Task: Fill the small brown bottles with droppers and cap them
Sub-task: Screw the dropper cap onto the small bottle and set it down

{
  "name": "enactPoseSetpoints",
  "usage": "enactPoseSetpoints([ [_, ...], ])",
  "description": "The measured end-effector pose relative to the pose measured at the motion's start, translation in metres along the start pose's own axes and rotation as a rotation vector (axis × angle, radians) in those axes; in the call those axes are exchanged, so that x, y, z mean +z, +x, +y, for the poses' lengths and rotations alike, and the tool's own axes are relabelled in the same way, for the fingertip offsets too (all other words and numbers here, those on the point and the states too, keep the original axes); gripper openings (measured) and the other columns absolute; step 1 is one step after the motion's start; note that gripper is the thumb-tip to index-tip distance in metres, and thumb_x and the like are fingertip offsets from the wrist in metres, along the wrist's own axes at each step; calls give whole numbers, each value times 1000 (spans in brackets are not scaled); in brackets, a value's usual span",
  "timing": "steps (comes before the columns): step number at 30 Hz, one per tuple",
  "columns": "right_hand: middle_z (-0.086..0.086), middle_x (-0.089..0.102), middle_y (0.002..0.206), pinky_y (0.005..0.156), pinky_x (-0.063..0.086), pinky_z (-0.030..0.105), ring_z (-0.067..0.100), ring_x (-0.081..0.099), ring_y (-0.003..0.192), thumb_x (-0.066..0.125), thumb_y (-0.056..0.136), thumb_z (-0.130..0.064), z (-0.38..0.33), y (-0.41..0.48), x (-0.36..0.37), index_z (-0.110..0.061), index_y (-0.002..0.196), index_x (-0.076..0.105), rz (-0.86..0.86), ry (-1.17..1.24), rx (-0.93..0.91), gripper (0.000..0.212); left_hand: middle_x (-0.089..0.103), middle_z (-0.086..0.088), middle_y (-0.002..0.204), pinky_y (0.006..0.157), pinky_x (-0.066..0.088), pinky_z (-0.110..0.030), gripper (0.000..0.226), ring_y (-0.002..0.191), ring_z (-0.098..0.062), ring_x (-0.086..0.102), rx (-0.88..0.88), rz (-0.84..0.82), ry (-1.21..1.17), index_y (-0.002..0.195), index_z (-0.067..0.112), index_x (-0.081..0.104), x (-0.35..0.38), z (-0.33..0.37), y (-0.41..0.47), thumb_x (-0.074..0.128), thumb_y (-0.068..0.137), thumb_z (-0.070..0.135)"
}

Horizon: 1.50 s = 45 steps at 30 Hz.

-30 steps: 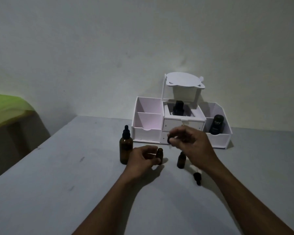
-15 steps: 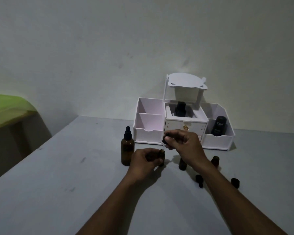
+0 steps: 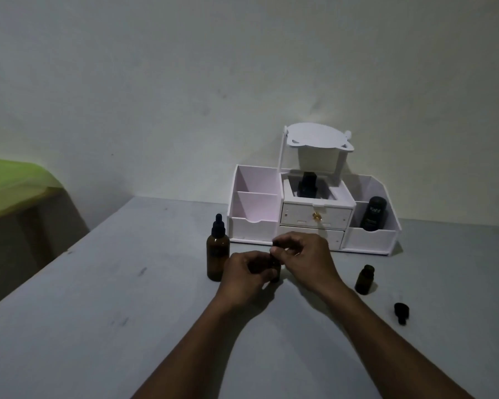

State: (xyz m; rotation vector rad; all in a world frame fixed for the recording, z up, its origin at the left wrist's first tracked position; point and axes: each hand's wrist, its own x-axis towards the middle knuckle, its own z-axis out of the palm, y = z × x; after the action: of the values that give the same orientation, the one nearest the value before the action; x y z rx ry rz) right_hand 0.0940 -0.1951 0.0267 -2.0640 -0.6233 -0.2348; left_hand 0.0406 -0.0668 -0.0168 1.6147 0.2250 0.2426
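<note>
— Both hands are coming together now: since the earlier frames the right hand (image 3: 303,259) is dropping from above the organizer's drawers to meet the left hand (image 3: 247,273), and a second small bottle (image 3: 364,279) is showing clear of the wrist, off to the right.

— Which step is going on, by your reading?

— Capping, I'd say. The left hand is wrapping closed around a small brown bottle (image 3: 274,272) standing on the tabletop (image 3: 113,298), mostly hidden by the fingers. The right hand is pinching narrow right over its neck, fingertips (image 3: 275,250) bunched on something dark; whether that is a dropper or a cap, I cannot tell.

— And next?

— Probably seating the piece straight on the neck and twisting while the left hand is keeping the bottle from turning. Then the other small bottle is waiting, open-topped as far as I can see, with a loose dropper cap (image 3: 401,311) lying near it.

— What else is standing around?

— Just left of the hands, a large amber dropper bottle (image 3: 218,256) is standing upright. Farther back, a white organizer (image 3: 314,214) is sitting against the wall, a dark bottle in its middle compartment and a black container (image 3: 373,217) in its right one.

— The surface, the room?

— Grey tabletop, faintly scuffed, dim light. A plain pale wall is rising behind, and something green (image 3: 9,185) is showing at far left.
</note>
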Motion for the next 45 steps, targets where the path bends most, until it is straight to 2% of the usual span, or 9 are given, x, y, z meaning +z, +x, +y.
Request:
enactPoseSetpoints([
  [8,-3,74,103,93,57,39,9,68,86,79,82,-26,-5,-5,7,-22,115,71,78,-36,60,34,76,10,102,90,60,-43,27,103,-19,71,2,23,-13,101,23,78,3,0,0,72,88,0],
  [13,-1,71,114,56,47,2,-4,61,70,76,85,-17,-7,-6,5,-19,124,67,30,-94,-6,40,77,10,100,91,59,-41,25,100,-17,72,6,24,-3,101,21,78,4,3,-4,72,89,1],
  [15,-1,72,109,61,50,4,-5,60,73,75,85,-16,-6,-7,5,-18,118,70,18,-105,-11,34,77,10,101,92,59,-41,25,101,-18,72,6,21,-20,103,20,77,4,4,-4,71,89,0],
  [18,-8,71,94,85,59,28,-2,63,78,80,81,-24,-4,-5,4,-20,109,73,22,-102,7,29,77,9,99,89,60,-37,25,100,-19,72,-4,23,-32,100,20,77,3,7,-6,70,89,-2],
  [24,-4,72,107,64,44,3,-3,64,80,80,81,-17,-3,0,-8,-21,121,69,-47,-112,-26,42,76,9,101,77,59,-22,27,96,-14,71,25,13,-21,103,19,77,0,9,-8,71,88,-3],
  [27,-1,74,109,73,44,5,1,64,84,78,83,-14,-3,2,-9,-21,115,72,-77,-141,-28,34,76,7,102,69,58,-19,26,93,-13,71,10,16,-25,108,17,76,0,10,-8,72,88,0],
  [36,-3,73,109,83,56,23,4,66,88,79,80,-19,-4,10,-12,-23,118,71,-128,-175,-104,38,76,4,104,85,61,-37,27,98,-19,72,-20,3,-58,107,14,75,1,9,-7,70,88,-4],
  [41,-2,75,100,70,45,6,5,65,83,82,79,-28,-5,17,-14,-17,106,76,-155,-206,-80,30,75,8,96,66,58,-17,24,84,-8,72,-7,-6,-63,102,14,76,0,11,-8,68,90,-4],
  [45,-8,71,110,76,50,12,2,65,92,82,78,-27,-5,19,-19,-24,118,71,-196,-201,-128,42,75,7,101,65,58,-15,26,90,-9,70,2,-11,-43,106,15,75,-1,10,-7,67,90,-4],
])
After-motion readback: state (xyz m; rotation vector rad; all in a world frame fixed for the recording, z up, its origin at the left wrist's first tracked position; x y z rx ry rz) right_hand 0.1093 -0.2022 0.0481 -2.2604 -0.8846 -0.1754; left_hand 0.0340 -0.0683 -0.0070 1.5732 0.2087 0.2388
